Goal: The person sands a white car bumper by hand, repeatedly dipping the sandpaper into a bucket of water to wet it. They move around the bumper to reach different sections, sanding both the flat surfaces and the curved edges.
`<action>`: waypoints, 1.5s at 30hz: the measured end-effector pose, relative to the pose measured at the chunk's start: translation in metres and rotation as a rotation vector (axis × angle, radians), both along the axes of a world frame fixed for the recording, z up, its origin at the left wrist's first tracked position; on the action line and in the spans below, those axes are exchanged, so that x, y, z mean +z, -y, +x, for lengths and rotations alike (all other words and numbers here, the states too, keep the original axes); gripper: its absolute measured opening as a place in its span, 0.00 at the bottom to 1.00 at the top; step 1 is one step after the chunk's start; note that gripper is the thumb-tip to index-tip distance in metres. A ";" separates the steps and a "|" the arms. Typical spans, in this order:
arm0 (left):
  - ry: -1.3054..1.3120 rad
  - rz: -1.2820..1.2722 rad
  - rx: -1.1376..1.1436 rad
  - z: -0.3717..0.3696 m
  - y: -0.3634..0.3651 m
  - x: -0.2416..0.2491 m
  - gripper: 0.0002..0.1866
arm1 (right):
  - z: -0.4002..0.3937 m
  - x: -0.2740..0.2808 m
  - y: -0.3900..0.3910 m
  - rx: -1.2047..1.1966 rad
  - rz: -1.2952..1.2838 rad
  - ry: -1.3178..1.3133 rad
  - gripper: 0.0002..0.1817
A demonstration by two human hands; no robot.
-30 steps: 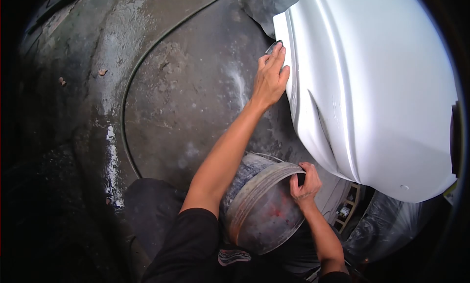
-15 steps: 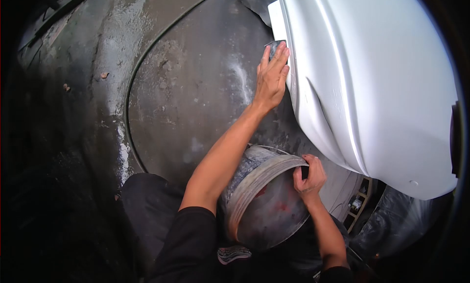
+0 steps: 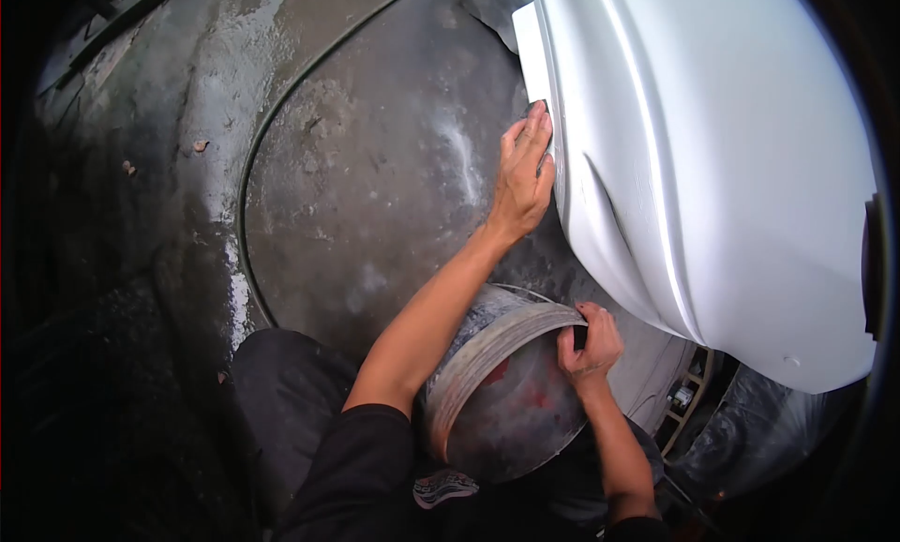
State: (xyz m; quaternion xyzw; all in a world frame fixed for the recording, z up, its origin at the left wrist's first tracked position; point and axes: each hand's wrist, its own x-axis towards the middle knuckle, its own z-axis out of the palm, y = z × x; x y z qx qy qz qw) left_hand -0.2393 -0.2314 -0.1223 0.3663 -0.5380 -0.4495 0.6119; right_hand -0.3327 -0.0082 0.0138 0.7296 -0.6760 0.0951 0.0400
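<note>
My left hand (image 3: pixel 524 172) presses what looks like a piece of dark sandpaper (image 3: pixel 535 107) against the narrow left edge of a silver-white car body panel (image 3: pixel 741 176). Its fingers cover most of the piece. Closer to me, a worn, stained bucket (image 3: pixel 502 340) is tilted, its wide mouth facing toward me. My right hand (image 3: pixel 592 343) grips the bucket's rim at the upper right, with the thumb inside and the fingers over the outside.
A dark hose (image 3: pixel 246 186) curves across the stained concrete floor (image 3: pixel 366 186) on the left. Dark plastic sheeting (image 3: pixel 741 429) lies below the panel at the lower right. My bent knee (image 3: pixel 281 383) is left of the bucket.
My left hand has slid a short way down the panel edge toward me with the sandpaper. My right hand keeps its hold on the rim, and the bucket has shifted slightly left.
</note>
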 end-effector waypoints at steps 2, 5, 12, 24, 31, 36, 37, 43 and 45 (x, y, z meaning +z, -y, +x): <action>0.026 -0.056 0.038 -0.003 0.000 -0.003 0.32 | -0.001 0.002 -0.002 0.022 0.004 -0.001 0.19; 0.079 -0.174 0.104 0.004 0.044 0.000 0.29 | 0.000 -0.001 -0.003 0.003 0.002 0.005 0.19; 0.142 -0.085 0.066 0.009 0.011 -0.001 0.29 | 0.003 0.003 0.000 0.007 0.019 0.013 0.19; 0.272 0.045 -0.008 0.014 0.018 0.012 0.31 | 0.000 0.003 0.000 0.013 0.030 0.011 0.19; 0.232 0.096 -0.064 0.018 0.022 0.015 0.30 | 0.003 0.002 0.000 -0.021 0.035 0.030 0.19; 0.256 0.063 -0.039 0.023 0.066 0.015 0.30 | 0.001 -0.002 -0.002 -0.005 0.032 0.025 0.18; 0.303 0.045 -0.040 0.028 0.086 0.017 0.30 | 0.000 -0.005 0.000 -0.011 0.026 0.028 0.18; 0.306 0.125 -0.088 0.018 0.018 0.015 0.30 | 0.002 0.003 -0.004 -0.002 0.041 0.034 0.19; 0.301 0.095 -0.061 0.018 0.052 0.015 0.30 | 0.000 0.002 0.001 0.004 0.051 0.039 0.18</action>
